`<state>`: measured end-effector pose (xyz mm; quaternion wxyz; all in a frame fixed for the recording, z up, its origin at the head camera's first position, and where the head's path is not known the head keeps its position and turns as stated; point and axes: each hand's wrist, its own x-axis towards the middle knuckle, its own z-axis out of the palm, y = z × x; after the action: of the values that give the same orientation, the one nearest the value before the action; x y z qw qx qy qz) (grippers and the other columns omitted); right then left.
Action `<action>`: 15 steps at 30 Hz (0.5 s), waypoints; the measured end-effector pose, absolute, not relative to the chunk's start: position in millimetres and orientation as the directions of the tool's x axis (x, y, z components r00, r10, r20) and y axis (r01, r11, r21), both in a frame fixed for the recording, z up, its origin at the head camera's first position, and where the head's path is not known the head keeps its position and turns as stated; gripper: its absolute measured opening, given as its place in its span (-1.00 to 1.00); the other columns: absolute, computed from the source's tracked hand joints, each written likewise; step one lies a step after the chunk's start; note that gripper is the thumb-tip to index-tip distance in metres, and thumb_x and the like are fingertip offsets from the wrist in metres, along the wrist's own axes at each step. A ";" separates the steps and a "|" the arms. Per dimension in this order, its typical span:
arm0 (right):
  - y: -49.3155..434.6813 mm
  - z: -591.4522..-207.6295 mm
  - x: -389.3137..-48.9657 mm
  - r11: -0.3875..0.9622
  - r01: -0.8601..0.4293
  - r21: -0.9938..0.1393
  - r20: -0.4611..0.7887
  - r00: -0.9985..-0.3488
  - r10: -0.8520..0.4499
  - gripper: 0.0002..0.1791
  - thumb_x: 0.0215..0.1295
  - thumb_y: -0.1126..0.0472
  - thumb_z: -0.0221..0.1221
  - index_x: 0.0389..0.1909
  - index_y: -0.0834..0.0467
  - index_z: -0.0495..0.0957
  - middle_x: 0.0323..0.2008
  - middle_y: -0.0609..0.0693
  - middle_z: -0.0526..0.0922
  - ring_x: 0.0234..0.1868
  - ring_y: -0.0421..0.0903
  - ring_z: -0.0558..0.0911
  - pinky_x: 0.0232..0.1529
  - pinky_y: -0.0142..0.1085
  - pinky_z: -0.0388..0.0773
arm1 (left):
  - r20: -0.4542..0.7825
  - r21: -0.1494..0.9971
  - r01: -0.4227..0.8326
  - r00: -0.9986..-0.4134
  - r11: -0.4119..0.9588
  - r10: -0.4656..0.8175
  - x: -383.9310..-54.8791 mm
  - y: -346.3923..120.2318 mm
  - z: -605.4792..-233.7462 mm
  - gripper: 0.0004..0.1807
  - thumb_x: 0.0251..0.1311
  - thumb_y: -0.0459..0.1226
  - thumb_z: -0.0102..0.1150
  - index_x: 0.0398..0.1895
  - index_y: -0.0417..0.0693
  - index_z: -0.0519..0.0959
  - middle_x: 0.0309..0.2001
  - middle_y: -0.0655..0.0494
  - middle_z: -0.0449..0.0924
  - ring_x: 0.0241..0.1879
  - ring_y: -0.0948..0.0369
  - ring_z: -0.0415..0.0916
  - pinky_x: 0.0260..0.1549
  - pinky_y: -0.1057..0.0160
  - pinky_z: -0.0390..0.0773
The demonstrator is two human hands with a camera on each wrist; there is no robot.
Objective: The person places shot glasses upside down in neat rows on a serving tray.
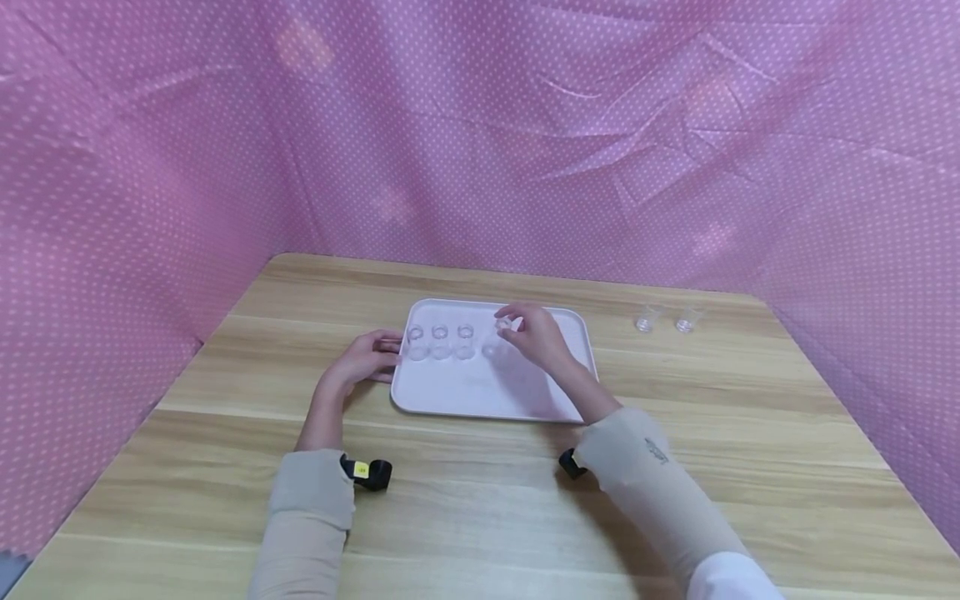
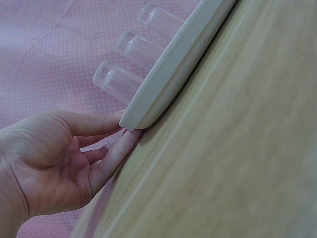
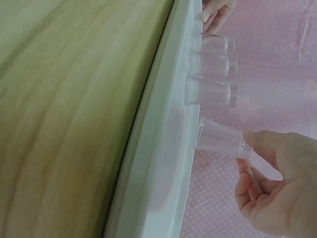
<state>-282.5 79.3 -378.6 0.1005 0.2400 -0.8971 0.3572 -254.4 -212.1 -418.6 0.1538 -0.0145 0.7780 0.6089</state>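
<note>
My right hand (image 1: pixel 534 337) pinches a small clear shot glass (image 3: pixel 218 139) by its thick base, mouth end toward the white tray (image 1: pixel 465 392). The glass is slightly tilted in the right wrist view; whether its rim touches the tray I cannot tell. Left of it, three more clear shot glasses (image 3: pixel 210 91) stand upside down in a row on the tray. At the tray's left edge, my left hand (image 2: pixel 54 158) grips the rim between thumb and fingers. The same row of glasses (image 2: pixel 119 82) rises above the rim in the left wrist view.
Two more clear glasses (image 1: pixel 645 318) stand upright on the wooden table (image 1: pixel 465 517), right of the tray. Pink dotted cloth (image 1: pixel 480 150) hangs behind the table and along both sides. A black wrist camera (image 1: pixel 378 475) sits at the left sleeve.
</note>
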 end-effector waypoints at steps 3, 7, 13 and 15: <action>73.5 -379.4 -283.3 0.650 -0.503 -0.569 0.334 -0.864 -0.376 -0.74 0.08 0.33 0.27 -0.16 0.21 0.61 -0.27 0.11 0.59 -0.54 -0.15 0.45 -0.53 -0.36 0.43 | -0.253 0.944 -0.207 -0.953 0.255 0.165 -254.3 -212.5 -419.0 -0.45 0.23 -0.46 0.01 0.29 -0.28 0.18 0.13 -0.27 0.29 -0.01 -0.06 0.41 -0.22 0.19 0.61; 67.9 -381.1 -284.3 0.677 -0.487 -0.552 0.298 -0.873 -0.385 -0.74 0.08 0.30 0.27 -0.15 0.18 0.62 -0.30 0.07 0.57 -0.52 -0.16 0.45 -0.52 -0.37 0.42 | -0.252 0.944 -0.205 -0.954 0.260 0.162 -254.7 -213.0 -420.4 -0.45 0.23 -0.46 0.01 0.29 -0.27 0.18 0.13 -0.27 0.29 -0.01 -0.05 0.41 -0.22 0.19 0.61; 63.9 -384.1 -284.5 0.684 -0.469 -0.558 0.273 -0.883 -0.383 -0.74 0.08 0.31 0.27 -0.16 0.16 0.62 -0.29 0.04 0.58 -0.50 -0.15 0.45 -0.52 -0.37 0.43 | -0.254 0.944 -0.208 -0.953 0.256 0.165 -255.6 -213.0 -421.2 -0.46 0.22 -0.46 0.01 0.29 -0.26 0.19 0.13 -0.27 0.29 -0.02 -0.05 0.41 -0.22 0.19 0.61; 63.0 -384.9 -284.5 0.684 -0.472 -0.556 0.273 -0.881 -0.386 -0.75 0.08 0.31 0.27 -0.16 0.17 0.62 -0.29 0.03 0.59 -0.50 -0.15 0.45 -0.52 -0.37 0.43 | -0.251 0.945 -0.204 -0.953 0.254 0.169 -255.5 -212.8 -420.7 -0.46 0.23 -0.47 0.00 0.29 -0.27 0.18 0.13 -0.28 0.29 -0.02 -0.06 0.42 -0.22 0.18 0.61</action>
<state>-284.5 63.0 -384.9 0.0669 0.2342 -0.9153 0.3209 -255.5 -212.8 -420.7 0.1525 -0.0111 0.7771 0.6105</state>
